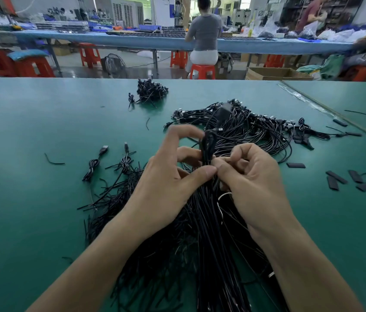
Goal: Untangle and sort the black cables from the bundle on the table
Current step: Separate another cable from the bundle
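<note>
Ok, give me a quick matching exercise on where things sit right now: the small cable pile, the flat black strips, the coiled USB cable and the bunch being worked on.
Things:
1. small cable pile
2. flat black strips
3. coiled USB cable
4. cable bunch

Places:
A. pinched between the left hand and the right hand
B. lying left of the left hand
C. on its own at the far side of the table
D. near the table's right edge

Pairs: 1-C, 2-D, 3-B, 4-A.

Nothing legible anywhere: no readable lettering, label, brand or number on the black cables (233, 127), the tabletop (31, 131) or the cardboard box (274, 74) beyond.
</note>
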